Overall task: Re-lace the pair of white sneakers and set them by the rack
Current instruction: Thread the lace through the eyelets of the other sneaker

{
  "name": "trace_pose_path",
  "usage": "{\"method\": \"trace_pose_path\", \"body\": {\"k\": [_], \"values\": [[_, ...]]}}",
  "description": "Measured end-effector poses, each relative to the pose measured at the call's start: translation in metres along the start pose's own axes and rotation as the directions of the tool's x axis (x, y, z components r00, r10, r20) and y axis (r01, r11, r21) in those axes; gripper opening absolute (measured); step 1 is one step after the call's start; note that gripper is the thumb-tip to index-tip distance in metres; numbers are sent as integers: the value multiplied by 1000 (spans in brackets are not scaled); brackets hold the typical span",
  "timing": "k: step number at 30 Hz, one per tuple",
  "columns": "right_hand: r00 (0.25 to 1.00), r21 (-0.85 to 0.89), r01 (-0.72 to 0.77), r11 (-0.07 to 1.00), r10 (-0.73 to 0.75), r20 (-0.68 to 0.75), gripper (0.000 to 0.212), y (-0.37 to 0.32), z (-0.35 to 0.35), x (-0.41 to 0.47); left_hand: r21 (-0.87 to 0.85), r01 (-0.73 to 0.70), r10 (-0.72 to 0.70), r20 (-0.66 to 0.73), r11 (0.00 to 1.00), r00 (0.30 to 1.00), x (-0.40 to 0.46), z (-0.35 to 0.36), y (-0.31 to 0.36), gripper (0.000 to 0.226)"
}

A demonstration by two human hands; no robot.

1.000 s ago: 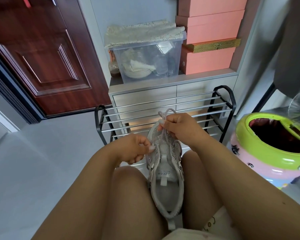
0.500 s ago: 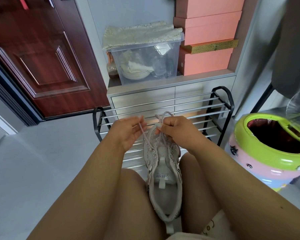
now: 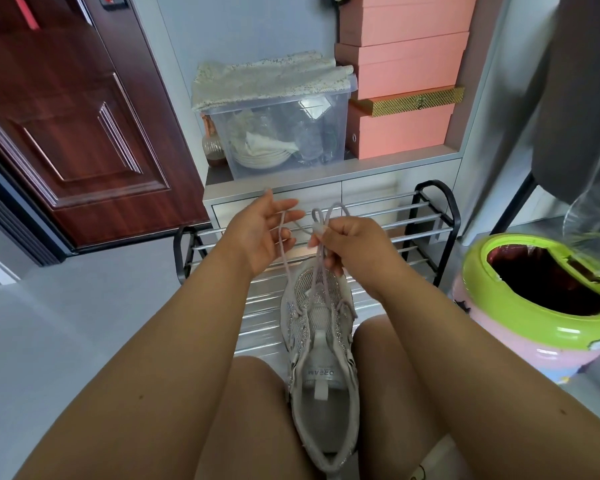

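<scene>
One white mesh sneaker [image 3: 321, 368] lies between my knees, toe pointing away toward the shoe rack [image 3: 423, 216]. Its pale lace [image 3: 284, 258] runs up from the eyelets to both hands. My right hand [image 3: 350, 244] pinches a looped bunch of lace above the toe. Raised to the left of it, my left hand [image 3: 260, 230] has its fingers spread and palm turned inward, with one strand of lace draped across the fingers. The second sneaker is not in view.
The black metal rack stands against a low white cabinet [image 3: 326, 188] holding a clear storage bin [image 3: 278, 133] and stacked pink boxes [image 3: 402, 81]. A green and pink bin [image 3: 534, 306] sits at the right. A dark red door [image 3: 66, 116] is at the left, grey floor [image 3: 66, 323] below it.
My left hand has risen from the sneaker's side and pulled a strand of lace up and out to the left, its fingers spreading. My right hand has lifted slightly with the loop.
</scene>
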State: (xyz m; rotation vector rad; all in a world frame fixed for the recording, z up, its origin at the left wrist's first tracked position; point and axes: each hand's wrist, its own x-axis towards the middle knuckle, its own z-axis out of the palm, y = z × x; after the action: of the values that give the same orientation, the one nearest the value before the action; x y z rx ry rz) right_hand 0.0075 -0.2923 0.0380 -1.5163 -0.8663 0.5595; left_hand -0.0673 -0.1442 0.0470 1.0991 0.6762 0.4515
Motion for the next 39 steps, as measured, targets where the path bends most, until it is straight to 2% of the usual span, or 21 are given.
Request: {"method": "trace_pose_path", "body": {"k": [4,7,9,11,13,15,21,25,31,35,39], "values": [[997,70,82,994,-81,-20,29,-25,-3,14,-36,-17,18,21,999,1000,-3,3,5,37],[994,88,113,990,-112,-20,30,-34,-2,19,58,12,-15,43,998,999,-6,5,10,35],[993,89,120,989,-119,-9,29,-37,0,20,107,53,-63,91,993,994,-10,6,10,42],[992,100,125,987,-125,-4,28,-38,1,20,40,72,-78,181,997,980,-13,8,9,51],[991,128,133,983,-132,-18,28,-39,3,23,-41,57,-47,217,997,975,-14,10,9,49],[990,150,141,979,-135,-48,29,-42,5,31,-42,28,-20,196,999,980,-14,13,9,39],[989,213,118,970,-97,-110,29,-58,4,61,210,-40,8,149,977,989,-9,14,15,30],[992,215,83,973,-61,-107,29,-55,8,76,150,-24,6,118,988,993,-6,10,15,23],[989,303,95,948,-54,-140,30,-67,7,88,67,2,-13,164,998,986,-3,7,20,36],[988,226,112,968,-84,-128,31,-81,10,96,209,-46,3,204,977,979,-2,11,26,42],[993,258,35,966,-4,-120,30,-75,11,101,294,-105,14,297,950,955,-3,9,24,52]]}}
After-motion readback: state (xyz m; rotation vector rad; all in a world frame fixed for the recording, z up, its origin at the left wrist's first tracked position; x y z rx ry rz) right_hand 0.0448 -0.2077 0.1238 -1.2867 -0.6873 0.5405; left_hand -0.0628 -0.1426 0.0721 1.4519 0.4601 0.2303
